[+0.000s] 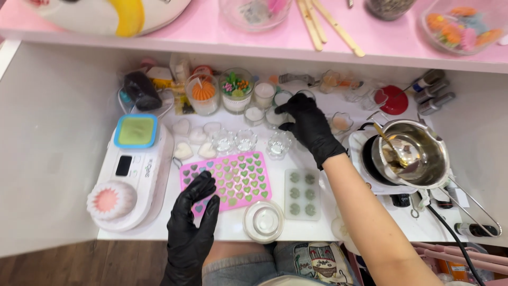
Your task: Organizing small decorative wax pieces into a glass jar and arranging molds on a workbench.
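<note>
Two black-gloved hands are mine, and they are doing different jobs. My left hand (193, 220), low in the frame just left of centre, lies with its fingers spread flat on the lower left corner of the pink silicone mould (226, 181), pinning it to the table; most of the mould's little heart cavities show green fill. My right hand (309, 127) reaches to the upper middle of the frame, fingers curled down over a small clear glass cup (277, 115) in the cluster of candle jars; whether the fingertips have actually closed on its rim I cannot tell.

I judge this as the picking-out stage: one hand steadies the mould, the other selects a container. Lifting that cup would call for a clean pinch on its rim and a straight rise, since the neighbouring glasses (235, 141) stand just beside it.

The worktop (338, 222) is white and crowded. A white wax warmer with a green-filled, blue-rimmed tray (136, 131) sits at the left, a peach flower-shaped piece (110, 200) on its front. A grey rectangular mould (302, 194) lies right of the pink one, a round clear glass dish (263, 221) below between them. At right, a steel melting pot with a spoon (411, 153) rests on a hotplate. A pink shelf (211, 29) crosses the top, holding wooden sticks (328, 21). Wooden floor shows at lower left.
</note>
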